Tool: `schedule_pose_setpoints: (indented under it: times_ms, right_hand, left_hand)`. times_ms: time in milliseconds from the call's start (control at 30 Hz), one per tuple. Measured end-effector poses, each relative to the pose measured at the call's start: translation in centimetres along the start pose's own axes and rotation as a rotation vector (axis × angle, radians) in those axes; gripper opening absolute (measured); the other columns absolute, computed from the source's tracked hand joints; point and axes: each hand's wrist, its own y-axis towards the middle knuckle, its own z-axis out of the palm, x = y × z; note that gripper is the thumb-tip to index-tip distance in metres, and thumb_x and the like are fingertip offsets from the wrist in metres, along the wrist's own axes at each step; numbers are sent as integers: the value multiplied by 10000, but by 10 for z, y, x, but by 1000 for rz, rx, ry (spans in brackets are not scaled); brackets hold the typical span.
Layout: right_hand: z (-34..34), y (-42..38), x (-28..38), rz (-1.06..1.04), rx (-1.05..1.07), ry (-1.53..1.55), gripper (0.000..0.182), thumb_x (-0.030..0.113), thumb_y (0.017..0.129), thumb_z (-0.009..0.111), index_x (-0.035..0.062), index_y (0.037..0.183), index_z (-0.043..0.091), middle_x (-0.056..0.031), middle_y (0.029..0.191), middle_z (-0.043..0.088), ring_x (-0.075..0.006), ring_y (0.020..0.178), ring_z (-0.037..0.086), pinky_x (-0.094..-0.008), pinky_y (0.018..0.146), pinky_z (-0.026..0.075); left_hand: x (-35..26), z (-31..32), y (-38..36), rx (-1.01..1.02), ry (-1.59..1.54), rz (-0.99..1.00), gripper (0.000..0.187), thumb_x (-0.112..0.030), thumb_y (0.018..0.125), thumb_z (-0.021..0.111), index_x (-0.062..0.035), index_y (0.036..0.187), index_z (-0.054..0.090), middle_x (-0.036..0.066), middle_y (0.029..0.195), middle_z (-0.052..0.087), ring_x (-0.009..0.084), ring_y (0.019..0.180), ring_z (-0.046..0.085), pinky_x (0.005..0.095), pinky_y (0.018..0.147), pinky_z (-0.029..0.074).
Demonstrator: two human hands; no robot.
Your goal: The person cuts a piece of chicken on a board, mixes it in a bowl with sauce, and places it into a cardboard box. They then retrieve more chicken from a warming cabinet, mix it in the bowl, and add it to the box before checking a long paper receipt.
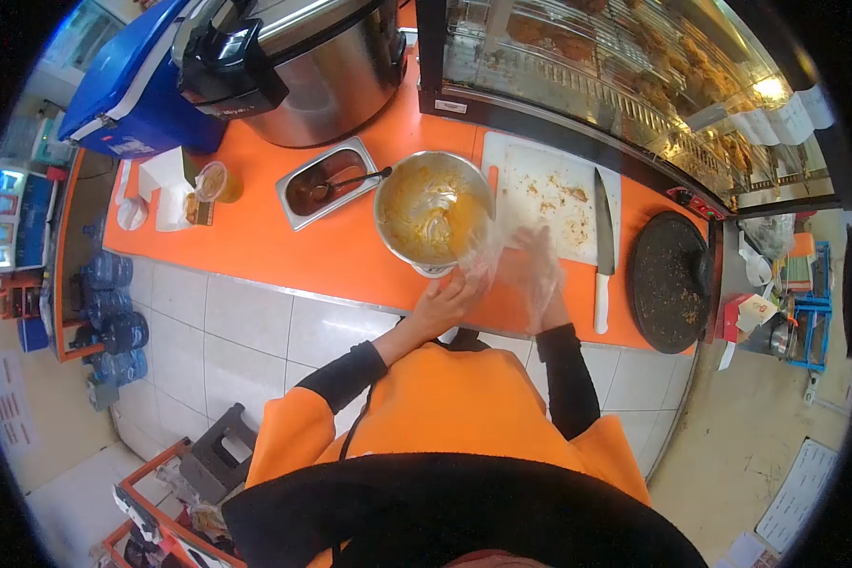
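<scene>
My left hand [450,301] is at the counter's front edge, just below a steel mixing bowl [433,254]. Its fingers are closed on thin clear plastic [484,254], which looks like a disposable glove and overlaps the bowl's right side. Yellow-orange residue coats the bowl's inside. To the right, my right hand [545,289] is inside a loose clear plastic glove, fingers seemingly stretched out, slightly blurred. It is nearest the lower left of a white cutting board [525,170] scattered with brown crumbs. A long knife [604,237] with a white handle lies along the board's right edge.
Left of the bowl sits a steel tray [303,210] of dark red sauce with a black-handled utensil. Behind are a large steel cooker [327,85], a blue cooler box [128,99] and a glass display cabinet [577,85] of fried food. A round black lid [667,284] lies far right.
</scene>
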Motion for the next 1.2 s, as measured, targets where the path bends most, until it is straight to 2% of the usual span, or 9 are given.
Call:
schedule_pose_setpoints:
  times_ms: [200, 300, 433, 600, 667, 733, 800, 1033, 1200]
  right_hand:
    - [-14, -19, 18, -428, -350, -228, 663, 541, 897, 416, 57, 1342, 326, -122, 1322, 397, -293, 1061, 520, -370, 790, 461]
    - [-11, -15, 21, -484, -376, -337, 631, 530, 894, 442, 53, 1303, 381, -119, 1284, 439, -246, 1054, 524, -350, 802, 454]
    - [0, -17, 35, -531, -331, -274, 539, 427, 904, 498, 72, 1296, 390, -100, 1285, 448, -247, 1113, 472, -400, 890, 385]
    - [27, 5, 89, -934, -228, -456, 423, 309, 882, 564, 37, 1195, 484, -72, 1132, 531, -182, 993, 540, -313, 819, 435]
    - [78, -1, 131, -867, 10, -407, 366, 252, 879, 566, 36, 1168, 508, -75, 1110, 546, -182, 973, 545, -327, 833, 440]
    - [114, 28, 167, -542, 475, 47, 402, 314, 883, 555, 81, 1202, 482, -85, 1227, 503, -233, 1076, 498, -341, 920, 396]
    - [165, -7, 187, -700, 623, 137, 421, 340, 869, 563, 80, 1193, 496, -102, 1237, 497, -267, 1088, 499, -385, 934, 407]
    - [205, 115, 219, -47, 882, 685, 390, 318, 876, 467, 31, 1139, 501, -152, 1099, 556, -313, 997, 543, -427, 873, 429]
    - [184, 198, 218, 116, 934, 858, 378, 290, 901, 351, -7, 1018, 554, -165, 960, 605, -330, 895, 581, -430, 782, 454]
  left_hand:
    - [-19, 11, -16, -2, -91, 10, 449, -200, 780, 505, -182, 1229, 499, 10, 1210, 425, 120, 1142, 393, 360, 789, 272]
    - [-20, 13, -6, 171, -127, 210, 472, -189, 775, 499, -124, 1242, 480, 27, 1253, 418, 132, 1199, 362, 351, 789, 288]
    - [-29, 16, 4, 199, -168, 166, 517, -178, 768, 511, -87, 1273, 447, 58, 1338, 398, 171, 1234, 379, 352, 801, 317]
    - [-6, 1, -5, 97, -482, 142, 494, -203, 767, 535, -124, 1251, 469, 68, 1308, 450, 193, 1186, 449, 379, 809, 366]
    - [0, -9, -11, 78, -466, 146, 503, -215, 753, 556, -140, 1243, 477, 65, 1295, 468, 197, 1174, 459, 384, 827, 364]
    - [9, -21, -9, 40, -418, 88, 523, -229, 729, 583, -153, 1237, 484, 61, 1283, 483, 201, 1164, 463, 386, 857, 342]
    - [23, -33, -8, 12, -476, -65, 503, -200, 732, 597, -156, 1221, 490, 51, 1259, 495, 196, 1133, 468, 394, 872, 318]
    - [95, -43, 17, -229, -446, -567, 541, -116, 682, 676, -108, 1181, 468, 69, 1098, 544, 245, 1081, 466, 421, 893, 255]
    - [151, -42, 89, -433, -475, -535, 509, -75, 722, 642, -52, 1186, 434, 116, 1088, 528, 310, 1071, 452, 434, 911, 269]
